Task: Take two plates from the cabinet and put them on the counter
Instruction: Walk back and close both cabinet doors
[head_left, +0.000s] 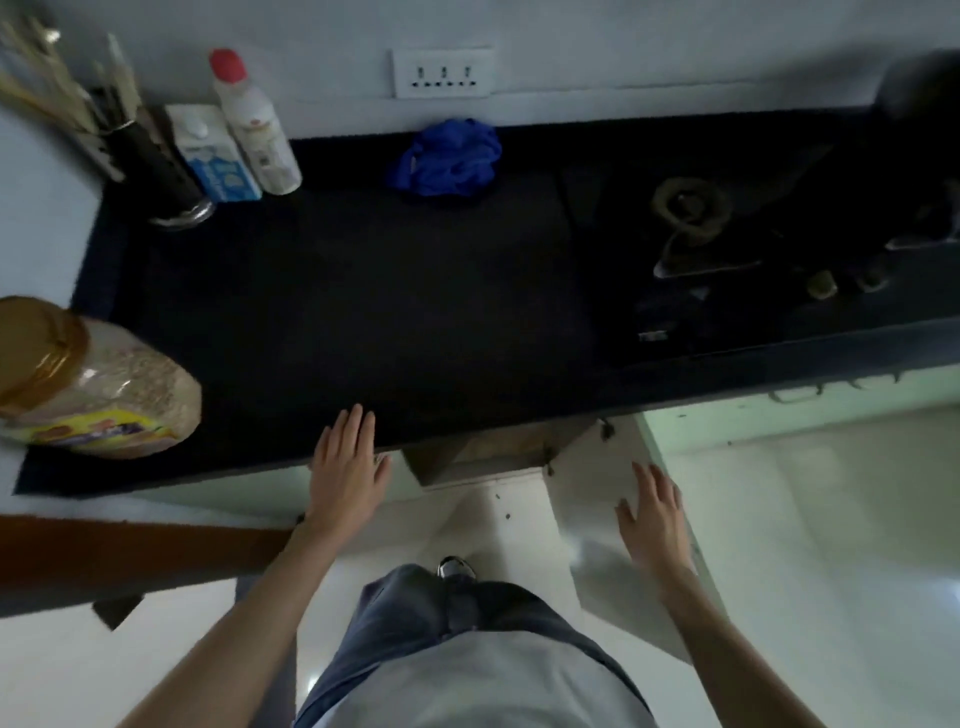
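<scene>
I look down on a dark counter (363, 291) with a cabinet below its front edge. One cabinet door (597, 483) stands swung open toward me, and the dim opening (483, 449) behind it shows no plates. My left hand (349, 467) hovers flat at the counter's front edge, fingers straight and holding nothing. My right hand (655, 519) is spread flat against the open door's face, fingers straight. No plate is visible anywhere in view.
A jar of grain (93, 379) lies at the counter's left end. A milk carton (218, 156), a white bottle (254, 124) and a utensil holder (150, 161) stand at the back left. A blue cloth (449, 158) lies mid-back. A gas stove (727, 244) fills the right.
</scene>
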